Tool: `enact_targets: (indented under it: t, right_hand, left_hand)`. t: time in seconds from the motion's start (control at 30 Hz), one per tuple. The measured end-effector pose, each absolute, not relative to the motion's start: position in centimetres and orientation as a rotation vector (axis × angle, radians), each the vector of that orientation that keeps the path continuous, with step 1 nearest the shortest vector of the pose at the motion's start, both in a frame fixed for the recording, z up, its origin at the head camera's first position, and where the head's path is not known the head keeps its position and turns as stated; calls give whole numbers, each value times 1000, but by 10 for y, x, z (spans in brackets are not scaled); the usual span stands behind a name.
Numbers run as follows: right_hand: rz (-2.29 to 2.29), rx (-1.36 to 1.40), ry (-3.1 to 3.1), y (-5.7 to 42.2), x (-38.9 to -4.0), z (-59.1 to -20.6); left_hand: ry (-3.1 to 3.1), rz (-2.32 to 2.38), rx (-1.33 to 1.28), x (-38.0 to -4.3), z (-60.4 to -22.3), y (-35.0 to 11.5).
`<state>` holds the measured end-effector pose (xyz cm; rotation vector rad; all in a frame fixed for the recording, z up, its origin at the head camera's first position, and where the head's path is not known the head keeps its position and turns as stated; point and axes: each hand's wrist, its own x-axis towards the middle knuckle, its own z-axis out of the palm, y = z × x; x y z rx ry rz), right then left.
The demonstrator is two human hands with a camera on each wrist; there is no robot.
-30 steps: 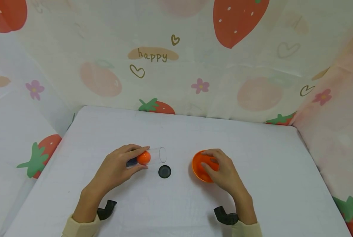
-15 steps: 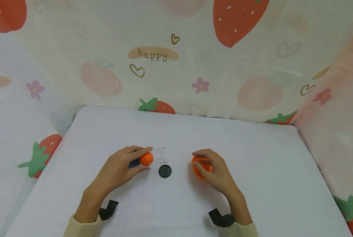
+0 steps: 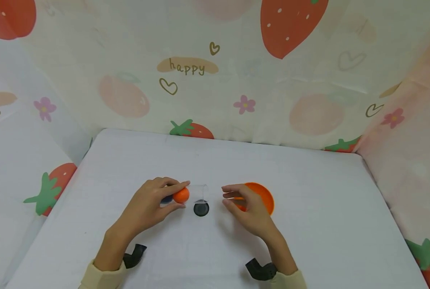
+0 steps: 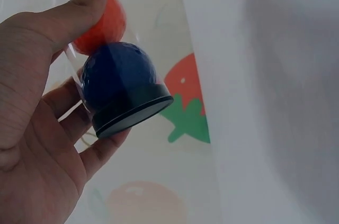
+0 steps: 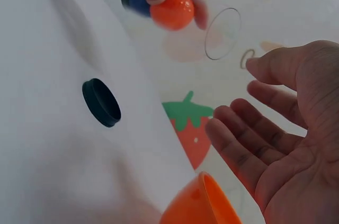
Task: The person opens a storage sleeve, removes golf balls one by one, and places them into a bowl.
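Note:
My left hand (image 3: 148,206) grips a clear plastic tube (image 3: 198,192) between thumb and fingers. An orange ball (image 4: 114,20) and a dark blue ball (image 4: 119,70) sit inside it, the blue one by the black cap (image 4: 132,110) that covers one end. The tube's other end is uncovered and points right in the head view. Below that end, a loose black lid (image 3: 201,208) lies on the table. My right hand (image 3: 252,212) is empty, fingers loosely bent and spread, over the left side of an orange bowl (image 3: 263,196).
A white cloth covers the table (image 3: 309,241). Behind it hangs a backdrop (image 3: 215,92) with a strawberry print, and printed sheets also close off both sides. Each wrist carries a black bracket (image 3: 260,269).
My right hand has come out of the bowl and moved left toward the tube, holding nothing. The tube has shifted slightly right, its uncovered end now overlapping the lid in the head view.

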<state>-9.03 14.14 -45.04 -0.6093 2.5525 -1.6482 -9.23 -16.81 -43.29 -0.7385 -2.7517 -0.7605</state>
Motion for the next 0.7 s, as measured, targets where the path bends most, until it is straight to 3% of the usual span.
enact_targets:
  t: [0.7]
  right_hand:
    - [-1812,-421,2266,108,-86,-457]
  left_hand:
    - [-2668,-606,-798,-92,-433,-161]
